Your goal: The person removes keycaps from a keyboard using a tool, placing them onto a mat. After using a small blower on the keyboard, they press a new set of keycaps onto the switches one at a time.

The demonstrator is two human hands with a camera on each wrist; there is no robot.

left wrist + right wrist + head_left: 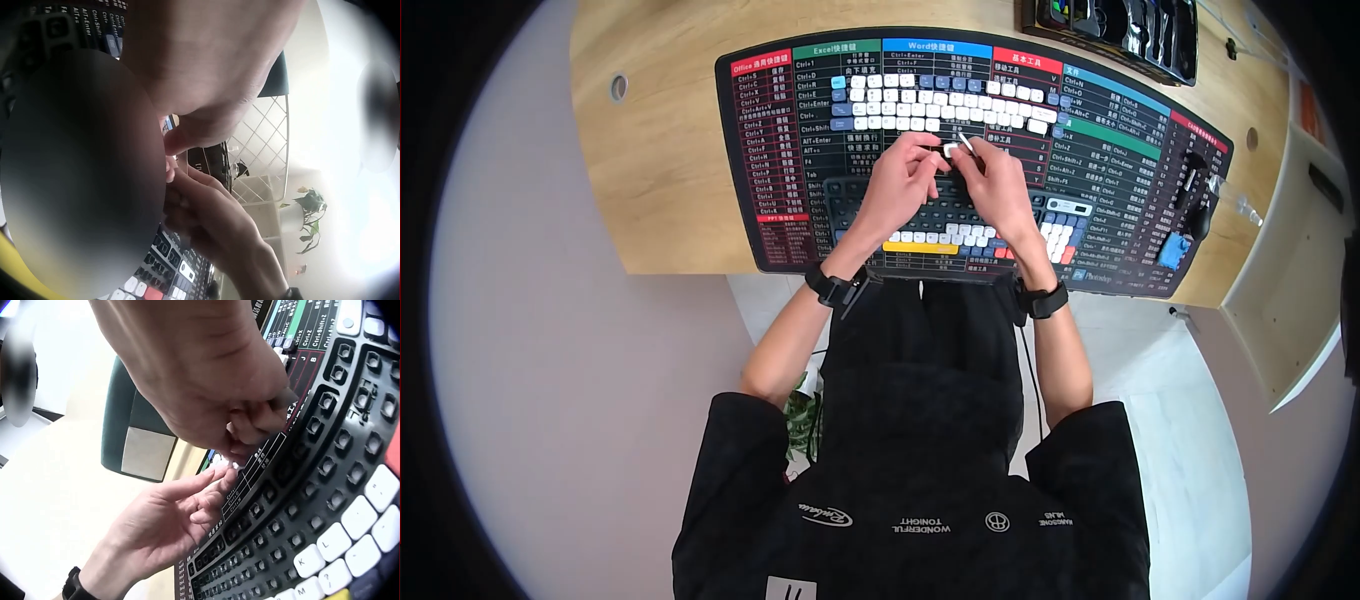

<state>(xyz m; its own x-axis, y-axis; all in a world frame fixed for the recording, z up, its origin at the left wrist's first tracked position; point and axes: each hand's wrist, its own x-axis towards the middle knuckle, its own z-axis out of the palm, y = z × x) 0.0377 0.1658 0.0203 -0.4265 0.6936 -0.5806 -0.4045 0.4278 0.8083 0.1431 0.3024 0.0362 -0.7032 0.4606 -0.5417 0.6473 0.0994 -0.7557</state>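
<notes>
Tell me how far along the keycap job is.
Most keycaps already lie in rows on the desk mat. The left hand and right hand pinch one white keycap together. Several rows of the keyboard stand bare; white caps remain along its near edge.

A wooden table point(660, 180) carries a large black desk mat point(790, 215) printed with shortcut lists under coloured headings. On the mat's middle lies a dark keyboard point(945, 225), many of its switches bare; loose keycaps point(940, 100) sit in rows on the mat beyond the keyboard. A black tray point(1115, 35) lies on the table beyond the mat's far right corner.
</notes>
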